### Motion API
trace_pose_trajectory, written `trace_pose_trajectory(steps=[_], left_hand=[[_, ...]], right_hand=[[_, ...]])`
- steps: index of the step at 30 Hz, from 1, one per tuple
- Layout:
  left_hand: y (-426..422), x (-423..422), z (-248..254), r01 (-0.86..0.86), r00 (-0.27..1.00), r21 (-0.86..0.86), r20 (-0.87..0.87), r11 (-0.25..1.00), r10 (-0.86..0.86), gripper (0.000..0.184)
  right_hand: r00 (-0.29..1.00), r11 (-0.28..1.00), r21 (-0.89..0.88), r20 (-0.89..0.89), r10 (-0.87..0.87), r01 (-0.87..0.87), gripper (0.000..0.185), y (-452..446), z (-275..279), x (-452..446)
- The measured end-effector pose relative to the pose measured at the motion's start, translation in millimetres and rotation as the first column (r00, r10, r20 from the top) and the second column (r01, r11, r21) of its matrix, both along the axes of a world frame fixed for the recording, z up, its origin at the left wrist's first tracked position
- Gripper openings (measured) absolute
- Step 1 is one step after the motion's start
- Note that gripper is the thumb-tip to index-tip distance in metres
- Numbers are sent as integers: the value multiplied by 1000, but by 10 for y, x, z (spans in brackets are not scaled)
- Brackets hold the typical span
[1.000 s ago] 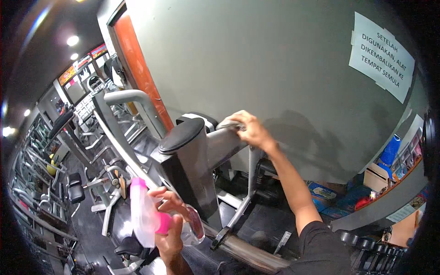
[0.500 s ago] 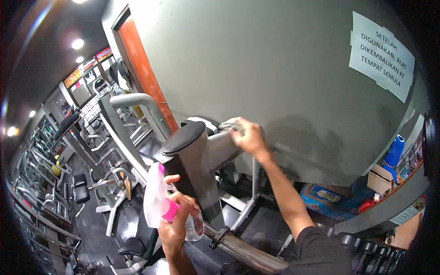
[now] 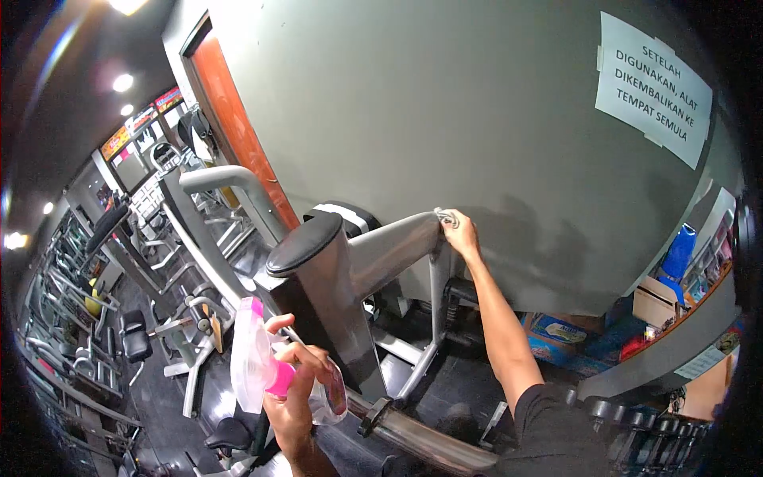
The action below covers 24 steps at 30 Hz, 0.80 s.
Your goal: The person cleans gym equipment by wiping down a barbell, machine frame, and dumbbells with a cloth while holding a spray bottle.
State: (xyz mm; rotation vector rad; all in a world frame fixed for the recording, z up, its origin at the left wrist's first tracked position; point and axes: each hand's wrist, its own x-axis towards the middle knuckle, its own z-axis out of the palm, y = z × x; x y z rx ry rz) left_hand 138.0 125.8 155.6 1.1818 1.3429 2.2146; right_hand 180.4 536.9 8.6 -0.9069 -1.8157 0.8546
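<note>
My left hand (image 3: pixel 298 389) is wrapped round the neck of a clear spray bottle (image 3: pixel 253 358) with a pink nozzle and collar, in front of the machine's dark column. Farther off, my right hand (image 3: pixel 461 232) pinches a grey cloth (image 3: pixel 447 216) against the far end of a grey metal beam (image 3: pixel 397 248). That beam runs from an upright column topped by an oval black pad (image 3: pixel 307 243). Part of the cloth is hidden under my fingers.
A curved grey handle (image 3: pixel 226 179) rises left of the column. A bar (image 3: pixel 429 441) crosses below. Gym machines fill the left side. Dumbbells (image 3: pixel 636 421), boxes (image 3: pixel 556 330) and a shelf stand right. A grey wall (image 3: pixel 445 103) bears a paper sign (image 3: pixel 653 87).
My right hand has moved along the beam with the cloth, away from the black pad to the far end. My left hand still holds the bottle, and the view has shifted slightly.
</note>
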Motion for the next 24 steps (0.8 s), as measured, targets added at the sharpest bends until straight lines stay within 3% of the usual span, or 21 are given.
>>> trace_pose_trajectory(steps=[1,3,4,5,6,8,9,10,12,15,17,18,20,22,24], left_hand=[[-20,-11,-11,-6,1000,4,0,1000,6,52],[-28,-56,-39,-8,998,-12,-64,1000,7,52],[-29,-57,-41,-9,998,-8,-66,1000,9,52],[-23,-56,-45,-17,997,9,-79,1000,18,52],[-7,-55,-48,-22,996,26,-91,999,24,53],[-4,-5,-12,-28,998,10,-53,1000,28,54],[-1,17,-5,-39,999,-8,-14,999,39,55],[7,12,-20,-34,999,-8,-12,999,33,55],[4,-26,-57,-74,995,-3,-72,997,74,56],[12,-51,-83,-64,993,33,-98,997,67,55],[-11,-45,-78,-89,989,35,-114,995,92,55],[-8,-39,-63,-82,991,25,-104,996,84,55],[-17,-27,-46,-74,993,10,-97,997,74,54],[-23,-38,-42,-20,997,-5,-71,1000,20,54],[-11,-94,-89,-26,995,18,-99,999,28,54]], right_hand=[[1000,1000,4,0,6,-6,29,-47,13,-22],[988,984,91,1,-152,151,26,-268,105,-92],[988,968,210,-100,-122,140,24,-443,160,-138],[992,972,203,-51,-113,122,24,-806,424,-94],[989,954,294,-145,-18,61,25,-1078,524,-96],[967,917,373,-149,206,-138,24,-1680,806,-29],[898,812,539,-210,387,-223,29,-1890,869,-35],[938,807,544,-96,333,-231,36,-2118,875,-7],[954,809,538,-32,298,-235,38,-2330,847,8],[966,764,627,-69,249,-152,36,-1853,549,-41],[988,821,569,-94,123,-48,35,-1360,361,-78],[996,912,409,-77,35,0,35,-1170,348,-37],[985,951,260,-25,-170,170,28,-500,-113,-96],[989,988,64,-30,-142,144,29,-347,-92,-13],[983,982,42,14,-185,184,30,-486,26,-41]])
